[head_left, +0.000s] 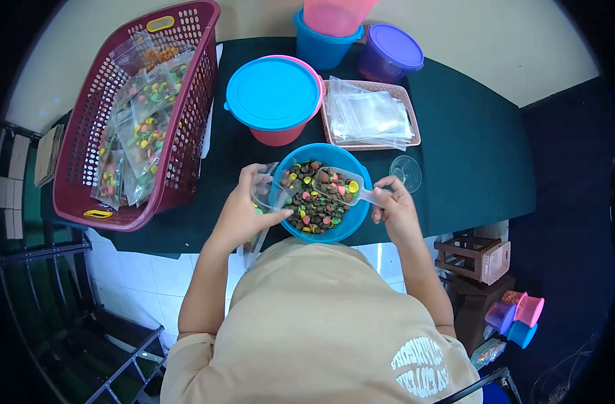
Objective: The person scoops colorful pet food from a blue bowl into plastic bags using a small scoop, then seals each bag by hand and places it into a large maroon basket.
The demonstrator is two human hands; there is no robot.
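Observation:
A blue bowl (366,176) in front of me holds dark brown pieces mixed with yellow, green and pink ones. My right hand (396,209) grips the handle of a clear plastic scoop (333,196), which is over the bowl with colored and brown pieces in it. At the bowl's left rim, my left hand (238,217) is closed around a clear, round-mouthed plastic piece (263,190), like a cup or funnel. Below that hand hangs a clear plastic bag (253,246), partly hidden by the hand and wrist; how it joins the clear piece is hard to see.
A maroon basket (160,182) with filled bags (146,128) stands left. Behind the bowl are a blue-lidded tub (275,91), a tray (416,128) of clear bags (368,114), and a purple tub (395,47). A clear cup (405,174) sits near my right hand.

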